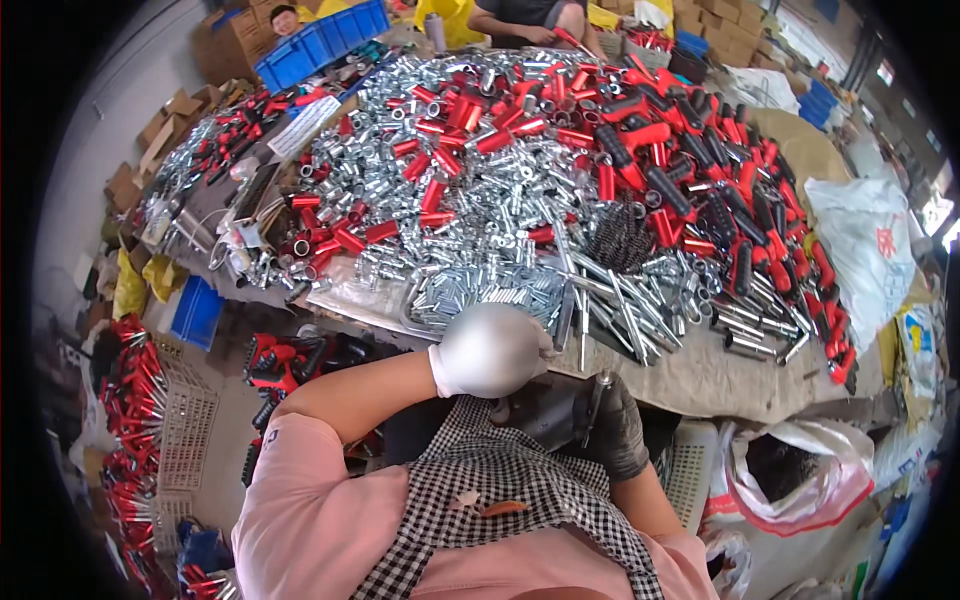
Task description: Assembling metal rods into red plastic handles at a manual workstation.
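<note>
My left hand [487, 352], in a white glove, is at the table's front edge, just in front of a shallow tray [412, 318] of small metal pins [480, 295]. A pale blur covers most of that hand, so its fingers and anything in them cannot be made out. My right hand [622, 437], in a dark grey glove, is closed around a slim metal rod [597, 405] held roughly upright below the table edge. Between my hands, over my lap, sits a dark rounded object [550, 412], partly covered. Long metal bars [625, 310] lie on the table just beyond my right hand.
Metal sockets [480, 190] and red-and-black handles [690, 150] are heaped across the table. White sacks [865, 250] stand at the right, one open sack [790, 470] lower down. Plastic crates [185, 420] with red-handled tools are at left. A person [535, 20] sits beyond the table.
</note>
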### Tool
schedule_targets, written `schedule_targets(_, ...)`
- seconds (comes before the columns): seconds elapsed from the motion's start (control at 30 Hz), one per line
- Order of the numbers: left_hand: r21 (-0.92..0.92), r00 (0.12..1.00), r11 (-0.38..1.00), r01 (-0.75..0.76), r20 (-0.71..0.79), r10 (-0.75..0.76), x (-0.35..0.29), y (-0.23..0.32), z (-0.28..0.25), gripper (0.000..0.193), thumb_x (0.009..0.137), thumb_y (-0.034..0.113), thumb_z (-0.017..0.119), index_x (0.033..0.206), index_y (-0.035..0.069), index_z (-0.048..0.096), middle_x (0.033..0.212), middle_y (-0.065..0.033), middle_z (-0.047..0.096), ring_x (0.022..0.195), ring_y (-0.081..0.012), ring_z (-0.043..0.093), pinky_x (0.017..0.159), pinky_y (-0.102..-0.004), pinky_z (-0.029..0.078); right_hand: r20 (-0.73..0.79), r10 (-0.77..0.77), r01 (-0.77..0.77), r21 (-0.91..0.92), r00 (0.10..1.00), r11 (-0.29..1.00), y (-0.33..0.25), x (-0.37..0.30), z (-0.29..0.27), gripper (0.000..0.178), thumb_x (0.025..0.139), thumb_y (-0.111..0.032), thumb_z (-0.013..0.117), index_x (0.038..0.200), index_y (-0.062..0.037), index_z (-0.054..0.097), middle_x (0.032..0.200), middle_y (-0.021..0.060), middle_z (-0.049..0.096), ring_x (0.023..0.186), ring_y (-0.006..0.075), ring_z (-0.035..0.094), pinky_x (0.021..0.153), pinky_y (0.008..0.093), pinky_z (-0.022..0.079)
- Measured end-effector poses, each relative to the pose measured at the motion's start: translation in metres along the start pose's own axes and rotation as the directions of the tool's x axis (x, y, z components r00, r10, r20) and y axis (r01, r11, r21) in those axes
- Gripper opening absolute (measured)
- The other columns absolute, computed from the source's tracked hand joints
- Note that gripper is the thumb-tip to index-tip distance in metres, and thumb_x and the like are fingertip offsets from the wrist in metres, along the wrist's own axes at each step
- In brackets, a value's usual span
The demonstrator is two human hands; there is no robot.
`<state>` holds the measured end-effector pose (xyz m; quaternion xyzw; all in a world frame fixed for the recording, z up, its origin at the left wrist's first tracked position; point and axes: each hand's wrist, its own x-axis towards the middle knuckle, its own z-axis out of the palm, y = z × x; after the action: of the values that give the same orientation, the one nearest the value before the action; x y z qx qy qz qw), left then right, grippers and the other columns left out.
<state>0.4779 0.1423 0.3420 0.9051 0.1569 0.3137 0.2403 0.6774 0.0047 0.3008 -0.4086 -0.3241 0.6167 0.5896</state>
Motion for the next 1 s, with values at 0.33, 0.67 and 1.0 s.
schedule_targets(0.33, 0.040, 0.995, 0.999, -0.019, 0.097, 0.015, -0.005, -0.002, -0.018, 0.021, 0.077, 0.011, 0.073, 0.095, 0.004, 0.067, 0.093, -0.0108, 0.066, 0.086, -0.0309, 0.065, 0.077, -0.0408, 0.054, -0.024, -0.076, 0.076, 0.021, 0.997, 0.997, -0.009, 0.011, -0.002, 0.030, 0.096, -0.033, 0.056, 0.090, -0.0035, 0.057, 0.066, 0.0017, 0.051, 0.057, 0.0103, 0.047, 0.054, 0.0240, 0.040)
schedule_targets(0.67, 0.202, 0.971, 0.950, -0.237, 0.049, 0.232, 0.020, -0.031, -0.022, 0.019, 0.078, 0.016, 0.076, 0.093, 0.007, 0.069, 0.094, -0.0071, 0.066, 0.082, -0.0255, 0.067, 0.071, -0.0372, 0.056, 0.037, -0.353, 0.338, 0.208, 0.935, 0.918, -0.016, 0.041, -0.031, 0.037, 0.084, -0.031, 0.064, 0.104, -0.0008, 0.056, 0.072, 0.0082, 0.056, 0.059, 0.0178, 0.052, 0.051, 0.0310, 0.046)
schedule_targets(1.0, 0.552, 0.727, 0.500, 0.667, -0.335, -0.600, 0.268, -0.183, -0.128, 0.068, 0.084, 0.049, 0.061, 0.133, 0.003, 0.051, 0.114, -0.0257, 0.065, 0.107, -0.0367, 0.065, 0.092, -0.0466, 0.050, 0.118, -0.310, 0.158, 0.662, 0.943, 0.733, -0.064, 0.081, -0.039, 0.038, 0.089, -0.020, 0.063, 0.123, -0.0018, 0.057, 0.111, 0.0120, 0.065, 0.097, 0.0241, 0.062, 0.087, 0.0399, 0.048)
